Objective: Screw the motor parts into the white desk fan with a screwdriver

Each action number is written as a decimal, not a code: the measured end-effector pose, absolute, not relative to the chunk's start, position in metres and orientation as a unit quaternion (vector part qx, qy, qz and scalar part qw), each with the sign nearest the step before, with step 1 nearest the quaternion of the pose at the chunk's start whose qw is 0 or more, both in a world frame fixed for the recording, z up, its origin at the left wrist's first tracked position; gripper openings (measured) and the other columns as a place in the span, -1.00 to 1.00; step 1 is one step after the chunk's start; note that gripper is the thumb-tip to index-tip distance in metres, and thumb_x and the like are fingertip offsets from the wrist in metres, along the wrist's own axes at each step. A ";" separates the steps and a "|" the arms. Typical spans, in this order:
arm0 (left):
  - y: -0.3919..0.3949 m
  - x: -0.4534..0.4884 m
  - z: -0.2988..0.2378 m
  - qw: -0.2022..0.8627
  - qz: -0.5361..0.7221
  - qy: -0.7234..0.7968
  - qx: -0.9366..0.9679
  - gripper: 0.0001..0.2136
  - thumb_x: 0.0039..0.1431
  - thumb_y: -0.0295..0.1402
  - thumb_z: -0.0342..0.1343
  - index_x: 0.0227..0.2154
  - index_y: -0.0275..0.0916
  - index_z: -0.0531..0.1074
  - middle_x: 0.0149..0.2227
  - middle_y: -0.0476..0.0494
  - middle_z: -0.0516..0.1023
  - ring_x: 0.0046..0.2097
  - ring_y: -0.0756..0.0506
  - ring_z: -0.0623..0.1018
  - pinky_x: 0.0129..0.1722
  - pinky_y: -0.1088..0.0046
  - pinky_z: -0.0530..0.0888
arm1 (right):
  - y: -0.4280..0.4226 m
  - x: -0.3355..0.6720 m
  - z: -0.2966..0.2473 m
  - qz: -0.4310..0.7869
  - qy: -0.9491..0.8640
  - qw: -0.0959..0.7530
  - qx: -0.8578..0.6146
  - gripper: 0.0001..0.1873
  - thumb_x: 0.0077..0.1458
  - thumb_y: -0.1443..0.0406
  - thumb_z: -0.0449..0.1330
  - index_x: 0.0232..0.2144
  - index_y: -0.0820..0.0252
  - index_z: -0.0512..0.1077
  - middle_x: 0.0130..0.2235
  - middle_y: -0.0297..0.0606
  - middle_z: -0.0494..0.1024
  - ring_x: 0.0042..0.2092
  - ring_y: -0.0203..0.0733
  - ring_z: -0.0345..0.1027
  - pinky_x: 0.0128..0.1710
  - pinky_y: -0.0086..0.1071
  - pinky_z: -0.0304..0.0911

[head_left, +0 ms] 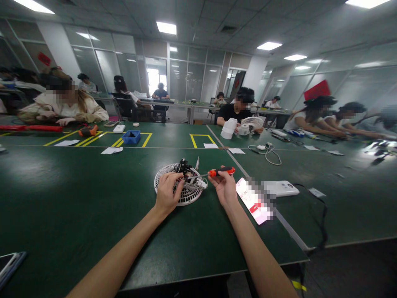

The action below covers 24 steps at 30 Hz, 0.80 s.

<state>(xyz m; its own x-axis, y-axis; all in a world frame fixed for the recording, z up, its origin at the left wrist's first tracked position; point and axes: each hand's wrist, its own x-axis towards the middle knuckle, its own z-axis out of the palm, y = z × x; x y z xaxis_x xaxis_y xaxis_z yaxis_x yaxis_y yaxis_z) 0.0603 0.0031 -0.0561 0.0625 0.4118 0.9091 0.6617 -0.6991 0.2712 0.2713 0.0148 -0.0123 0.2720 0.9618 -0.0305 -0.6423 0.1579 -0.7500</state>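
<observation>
A white round fan grille (181,186) lies flat on the green table (77,194) in front of me, with a black motor part and wires (186,169) on top of it. My left hand (167,192) rests on the grille's near left side, fingers curled on the wires and small parts there. My right hand (225,184) is closed round the red and black handle of a screwdriver (217,171), whose shaft points left into the parts on the grille.
A phone (252,200) lies right of my right hand, beside a white flat box (281,188) with a black cable. A blue tray (131,137) and papers sit farther back. Other people work at tables around; one opposite handles a white fan (251,123). A dark device (9,267) lies near left.
</observation>
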 end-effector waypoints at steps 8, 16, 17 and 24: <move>0.006 0.061 -0.059 0.088 -0.565 -0.413 -0.709 -0.28 0.29 -0.19 0.16 0.40 -0.17 -0.01 0.28 -0.40 0.33 0.30 -0.31 0.35 0.25 -0.02 0.36 | 0.024 0.280 -0.023 0.497 -0.195 0.764 -0.362 -0.61 -0.23 0.30 0.38 -0.40 0.08 0.23 -0.51 -0.49 0.52 -0.41 -0.26 0.53 -0.35 -0.39 0.55; 0.021 0.053 -0.068 -0.038 -0.526 -0.494 -0.691 -0.14 0.25 -0.11 0.18 0.45 -0.19 -0.17 0.23 -0.47 0.43 0.19 -0.37 0.50 0.13 -0.08 0.46 | 0.025 0.282 -0.022 0.451 -0.133 0.796 -0.382 -0.65 -0.24 0.37 0.29 -0.40 0.06 0.21 -0.54 -0.57 0.47 -0.47 -0.30 0.49 -0.36 -0.33 0.57; 0.022 0.053 -0.068 -0.043 -0.528 -0.496 -0.688 -0.15 0.25 -0.12 0.19 0.44 -0.20 -0.15 0.20 -0.46 0.46 0.16 -0.35 0.53 0.11 -0.05 0.48 | 0.025 0.282 -0.022 0.448 -0.135 0.797 -0.382 -0.65 -0.24 0.36 0.29 -0.40 0.06 0.21 -0.54 -0.57 0.46 -0.48 -0.31 0.48 -0.35 -0.33 0.57; 0.015 0.052 -0.057 -0.010 -0.548 -0.487 -0.680 -0.38 0.17 -0.22 0.26 0.26 -0.17 0.23 -0.01 -0.28 0.54 -0.02 -0.26 0.58 0.00 0.08 0.53 | 0.025 0.283 -0.022 0.442 -0.139 0.792 -0.398 -0.66 -0.25 0.36 0.27 -0.41 0.07 0.21 -0.56 -0.56 0.46 -0.49 -0.32 0.47 -0.41 -0.41 0.51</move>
<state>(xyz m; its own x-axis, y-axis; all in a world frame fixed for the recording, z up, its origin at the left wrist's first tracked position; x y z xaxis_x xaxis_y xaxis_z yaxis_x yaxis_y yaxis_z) 0.0523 0.0148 -0.0569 -0.0745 0.6729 0.7360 0.6510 -0.5262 0.5470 0.2833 0.0245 -0.0223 0.5715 0.8100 -0.1315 -0.5887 0.2931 -0.7533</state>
